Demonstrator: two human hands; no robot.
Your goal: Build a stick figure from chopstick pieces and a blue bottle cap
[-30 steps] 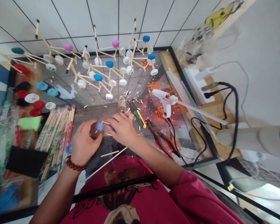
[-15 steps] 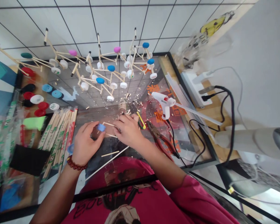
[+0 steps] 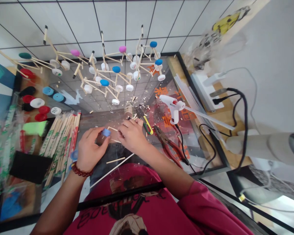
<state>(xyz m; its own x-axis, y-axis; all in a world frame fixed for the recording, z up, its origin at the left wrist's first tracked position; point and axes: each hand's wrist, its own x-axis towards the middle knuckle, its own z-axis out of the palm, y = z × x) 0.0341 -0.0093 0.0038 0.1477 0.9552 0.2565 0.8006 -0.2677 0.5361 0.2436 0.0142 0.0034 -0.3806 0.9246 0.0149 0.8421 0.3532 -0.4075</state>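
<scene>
"Item one, and hands?"

"Blue piece [image 3: 106, 132], short and rounded, just left of centre: on my feed I see the left hand [image 3: 90, 143] pinching it between thumb and forefinger, fingers arched, beaded bracelet [image 3: 82, 171] at the wrist. Right hand [image 3: 131, 133]: back up, fingers bent, closed on thin wooden sticks [image 3: 114, 129] just beside it."

"And outward?"

"I log: tabletop [image 3: 94, 120], glossy, strewn with wood chips [image 3: 134, 98]; pliers [image 3: 165, 139], red-handled; glue gun [image 3: 171, 105], white; wooden chopsticks [image 3: 56, 138], bundled, part-sleeved, left; farther off, stick models [image 3: 104, 83] with round white caps [image 3: 115, 102] and coloured oval tops [image 3: 116, 69]."
</scene>
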